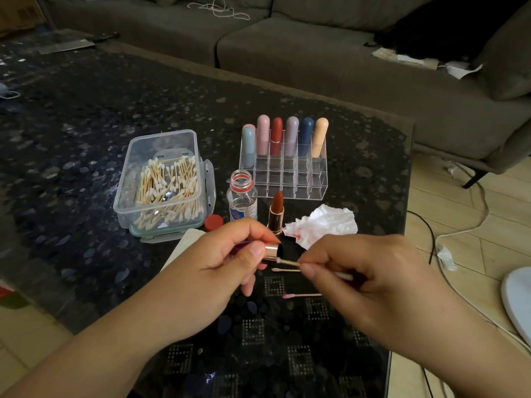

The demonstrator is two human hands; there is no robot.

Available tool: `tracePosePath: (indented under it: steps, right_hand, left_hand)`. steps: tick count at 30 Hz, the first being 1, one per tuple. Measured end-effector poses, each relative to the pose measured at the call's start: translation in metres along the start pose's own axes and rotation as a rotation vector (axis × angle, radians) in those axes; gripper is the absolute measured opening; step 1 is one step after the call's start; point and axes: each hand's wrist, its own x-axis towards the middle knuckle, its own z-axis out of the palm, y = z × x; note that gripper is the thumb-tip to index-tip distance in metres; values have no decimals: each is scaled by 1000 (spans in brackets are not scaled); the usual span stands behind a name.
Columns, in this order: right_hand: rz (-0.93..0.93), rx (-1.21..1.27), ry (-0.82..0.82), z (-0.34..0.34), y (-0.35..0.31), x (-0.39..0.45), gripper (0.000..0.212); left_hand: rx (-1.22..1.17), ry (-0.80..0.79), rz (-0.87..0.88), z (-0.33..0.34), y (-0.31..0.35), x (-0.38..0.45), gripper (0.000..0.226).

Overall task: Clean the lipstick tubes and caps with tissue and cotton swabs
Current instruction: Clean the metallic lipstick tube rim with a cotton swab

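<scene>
My left hand grips a lipstick cap, purple with a shiny metal rim, its open end turned right. My right hand pinches a cotton swab whose tip touches the cap's rim. An uncapped brown-red lipstick stands upright just behind the hands. Beside it lies a crumpled tissue stained red. Two used, pink-tipped swabs lie on the table under my right hand.
A clear box of cotton swabs sits at the left, an open small bottle and its red cap next to it. A clear organizer holds several capped lipsticks. The table edge runs down the right side, cables on the floor beyond.
</scene>
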Motion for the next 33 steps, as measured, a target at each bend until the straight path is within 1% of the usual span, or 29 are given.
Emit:
tracePosePath:
  steps: [3,6,10,14,17,19,21,23,26,28,31,33]
  right_hand:
    - [41,-29,26,-1,1,1,12]
    - [23,13,-26,1,0,0,12]
    - [60,-5,17,1,2,3,14]
    - [23,61,-48,2,1,1,12]
    - [69,45,31,0,3,2,16]
    - [64,37,61,2,1,3,15]
    - [23,39,35,3,-2,2,14]
    - [-8,59,-25,0,-3,2,13]
    - [-2,85,-84,-6,0,1,12]
    - [-3,75,-59,-6,1,1,12]
    - [17,38,27,-3,2,2,13]
    - [60,12,26,-1,3,2,13]
  left_hand:
    - [-15,8,-8,1,0,0,30]
    - [13,21,-15,0,-1,0,31]
    - [6,9,-25,2,1,-1,30]
    - [22,17,-42,2,3,-1,20]
    - [38,18,-24,4,5,-1,22]
    - [28,32,-22,2,5,0,24]
    - [18,34,-19,1,5,0,29]
    - [20,26,-18,2,5,-1,31]
    - [23,23,-32,3,6,-1,21]
    - [17,26,-42,3,6,0,21]
    - [13,13,-33,2,7,0,22]
    - [13,13,-27,1,6,1,25]
